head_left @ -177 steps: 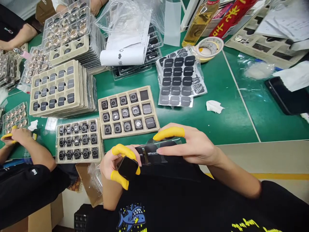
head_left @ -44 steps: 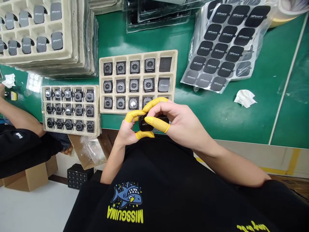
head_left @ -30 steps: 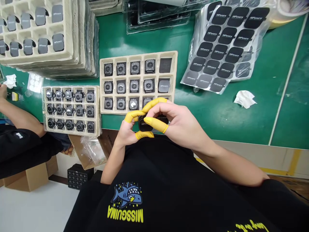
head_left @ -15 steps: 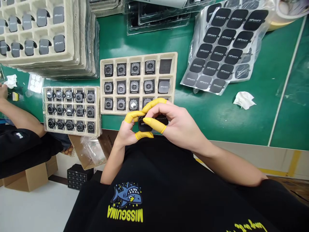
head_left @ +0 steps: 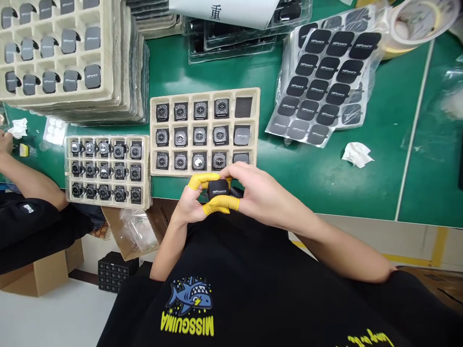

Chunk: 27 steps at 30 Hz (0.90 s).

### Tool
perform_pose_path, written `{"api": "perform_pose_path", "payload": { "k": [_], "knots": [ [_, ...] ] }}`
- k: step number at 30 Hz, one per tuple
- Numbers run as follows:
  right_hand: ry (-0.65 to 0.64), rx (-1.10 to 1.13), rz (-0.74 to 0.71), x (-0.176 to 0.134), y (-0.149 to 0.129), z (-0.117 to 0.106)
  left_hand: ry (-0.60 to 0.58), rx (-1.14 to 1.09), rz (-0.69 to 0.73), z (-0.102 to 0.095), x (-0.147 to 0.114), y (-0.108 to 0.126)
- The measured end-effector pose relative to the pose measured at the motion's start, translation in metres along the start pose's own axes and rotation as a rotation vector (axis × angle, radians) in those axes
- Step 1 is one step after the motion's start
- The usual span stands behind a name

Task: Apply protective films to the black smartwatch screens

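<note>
Near the table's front edge, both my hands hold a small black smartwatch (head_left: 218, 188) with a "HiFuture" film on its face. My left hand (head_left: 193, 200) pinches its left side, with yellow finger cots on the fingers. My right hand (head_left: 258, 193), also in yellow cots, closes round the right side, thumb along the lower edge. A dark piece shows beside the watch, partly hidden by the right hand. Just beyond lies a beige tray (head_left: 256, 120) of watches, mostly backs up; one cell at its right holds a "HiFuture" face and the corner cell only a dark pad.
Film sheets (head_left: 317, 90), a tape roll (head_left: 412, 26) and a crumpled tissue (head_left: 357, 154) lie to the right. At left stand a second watch tray (head_left: 146, 168) and tall stacked trays (head_left: 117, 62). A co-worker's arm (head_left: 32, 178) reaches in at far left.
My right thumb has moved off the watch's face to its lower edge, and the "HiFuture" lettering now shows in full. My left hand keeps its hold. The view has shifted slightly.
</note>
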State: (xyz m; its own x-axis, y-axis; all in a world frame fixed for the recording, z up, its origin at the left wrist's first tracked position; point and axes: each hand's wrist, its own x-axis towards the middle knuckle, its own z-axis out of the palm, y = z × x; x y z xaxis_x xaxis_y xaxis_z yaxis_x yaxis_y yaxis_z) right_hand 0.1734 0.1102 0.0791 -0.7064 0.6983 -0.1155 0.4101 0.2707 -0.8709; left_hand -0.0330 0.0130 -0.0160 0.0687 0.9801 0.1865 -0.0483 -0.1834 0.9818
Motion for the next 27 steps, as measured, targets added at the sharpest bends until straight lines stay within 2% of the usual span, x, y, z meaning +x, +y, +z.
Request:
{"api": "perform_pose_path", "payload": {
  "k": [3, 8, 14, 20, 27],
  "knots": [
    [0.001, 0.084, 0.084, 0.007, 0.001, 0.007, -0.024, -0.012, -0.035, 0.001, -0.001, 0.001],
    [0.006, 0.141, 0.132, 0.015, 0.001, 0.006, -0.023, 0.015, -0.123, 0.001, -0.003, 0.000],
    [-0.041, 0.130, 0.199, 0.012, 0.000, 0.008, -0.053, 0.042, -0.108, -0.002, 0.000, 0.005],
    [0.008, -0.021, 0.180, 0.018, 0.008, 0.015, -0.038, 0.007, -0.141, -0.002, -0.001, -0.001],
    [-0.065, 0.112, 0.206, 0.020, 0.008, 0.011, -0.048, 0.019, -0.149, -0.005, 0.002, 0.002]
  ]
}}
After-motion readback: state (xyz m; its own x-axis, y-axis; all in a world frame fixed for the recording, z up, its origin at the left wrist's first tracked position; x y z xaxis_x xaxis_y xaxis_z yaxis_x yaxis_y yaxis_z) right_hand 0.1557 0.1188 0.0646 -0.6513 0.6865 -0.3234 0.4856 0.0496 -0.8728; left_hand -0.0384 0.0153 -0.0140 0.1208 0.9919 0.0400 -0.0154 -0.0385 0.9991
